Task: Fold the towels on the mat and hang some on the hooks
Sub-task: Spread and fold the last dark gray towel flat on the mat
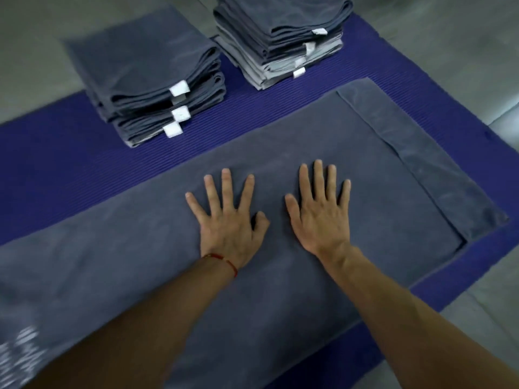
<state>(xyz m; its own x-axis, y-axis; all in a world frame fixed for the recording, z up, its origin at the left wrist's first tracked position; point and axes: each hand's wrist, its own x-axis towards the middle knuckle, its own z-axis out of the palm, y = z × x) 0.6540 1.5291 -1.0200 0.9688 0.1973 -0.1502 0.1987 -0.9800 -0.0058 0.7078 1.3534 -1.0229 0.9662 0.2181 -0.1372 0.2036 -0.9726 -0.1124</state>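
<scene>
Grey towel point(280, 290) lies spread on the purple mat point(56, 169), doubled over, both hands flat on its middle. Left hand point(230, 220): fingers straight and splayed, palm pressing down, red thread point(224, 261) at the wrist. Just right of it, right hand point(317, 217), same pose, fingers a bit closer together, gripping nothing. Beyond the left hand's fingertips sits a pile of folded towels point(146, 74); beyond the right hand's, a taller pile point(280, 37). Far right of the right hand the under layer sticks out as a strip point(421, 153). Risk: edges are uneven, so the next fold likely comes out crooked; pushing outward may ruck the cloth. No hooks in view.
</scene>
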